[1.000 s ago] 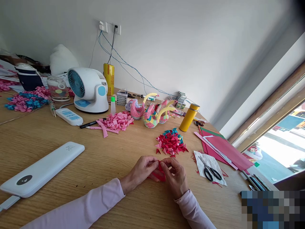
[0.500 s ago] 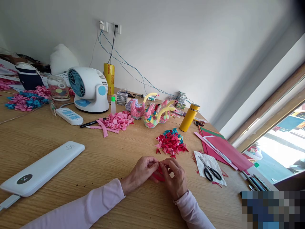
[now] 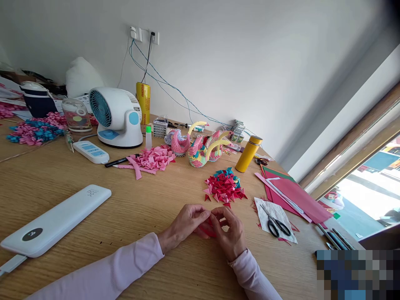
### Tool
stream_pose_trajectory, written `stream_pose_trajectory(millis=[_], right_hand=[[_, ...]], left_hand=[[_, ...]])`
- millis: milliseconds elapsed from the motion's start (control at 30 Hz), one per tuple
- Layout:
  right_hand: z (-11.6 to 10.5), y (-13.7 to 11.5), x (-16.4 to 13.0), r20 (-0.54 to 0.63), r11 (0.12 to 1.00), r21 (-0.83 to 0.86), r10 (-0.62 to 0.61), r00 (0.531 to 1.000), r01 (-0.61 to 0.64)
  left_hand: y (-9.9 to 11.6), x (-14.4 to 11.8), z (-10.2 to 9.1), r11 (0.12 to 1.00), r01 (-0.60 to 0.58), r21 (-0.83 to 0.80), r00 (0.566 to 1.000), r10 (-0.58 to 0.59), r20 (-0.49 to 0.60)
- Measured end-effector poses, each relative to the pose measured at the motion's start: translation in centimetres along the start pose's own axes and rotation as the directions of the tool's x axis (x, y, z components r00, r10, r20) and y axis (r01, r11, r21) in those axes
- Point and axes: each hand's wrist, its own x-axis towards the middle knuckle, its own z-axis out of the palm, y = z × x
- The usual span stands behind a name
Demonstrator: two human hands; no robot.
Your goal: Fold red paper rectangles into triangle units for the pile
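Between my hands is a piece of red paper [image 3: 208, 228], mostly covered by the fingers. My left hand [image 3: 187, 223] is closed on it from the left, its thumb pressed toward the tip of the other hand's fingers. My right hand [image 3: 230, 231] pinches the paper from the right, thumb and forefinger bent into a loop. Just beyond lies a pile of folded paper triangles [image 3: 225, 186], red with some pink and teal. To the right, black-handled scissors [image 3: 275, 223] rest on a white tissue [image 3: 261, 208].
Folded-paper swans [image 3: 200, 154] stand behind the triangles, beside a yellow flask [image 3: 249, 154]. Pink paper strips [image 3: 153, 160] are heaped at left. A white fan [image 3: 120, 116] and a white power bank [image 3: 59, 218] occupy the left side. Coloured paper sheets [image 3: 293, 196] lie at right.
My fingertips have shifted slightly to the right, and less of the red paper shows between them. Both hands stay in nearly the same place.
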Motion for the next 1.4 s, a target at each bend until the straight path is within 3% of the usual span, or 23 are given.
stream_pose_trajectory(millis=[167,233,400,700,833,1033,1233,1400], right_hand=[[-0.1,0.1,0.0,-0.011,0.974,0.158,0.168,0.986,-0.164],[-0.1,0.3,0.1,-0.004,0.965,0.15,0.218,0.976,-0.215],[-0.1,0.9,0.2,0.038,0.973,0.073,0.216,0.976,-0.219],[-0.2,0.9,0.4,0.114,0.951,0.162,0.245,0.963,-0.262],[-0.2,1.0,0.4,0.15,0.923,0.247,0.263,0.953,-0.293],[0.4,1.3,0.6,0.131,0.813,0.453,0.344,0.93,-0.365],[0.6,1.6,0.4,0.083,0.901,0.333,0.264,0.961,-0.276],[0.4,2.0,0.4,0.05,0.942,0.214,0.255,0.966,-0.26]], left_hand=[[0.1,0.0,-0.1,0.999,-0.031,0.042,0.999,0.033,-0.033],[0.1,0.1,-0.1,0.997,-0.058,0.057,0.998,0.059,-0.033],[-0.2,0.3,-0.4,0.992,-0.097,0.082,0.995,0.1,-0.028],[-0.7,0.6,-0.6,0.997,-0.068,0.048,0.996,0.071,-0.055],[-0.5,0.4,-0.6,0.996,-0.069,0.064,0.997,0.071,-0.031],[-0.3,0.2,-0.4,0.998,-0.064,0.0,0.998,0.064,-0.028],[-0.4,0.1,-0.4,0.998,-0.057,-0.003,0.994,0.057,-0.096],[-0.4,0.1,-0.6,0.999,-0.053,0.005,0.997,0.053,-0.054]])
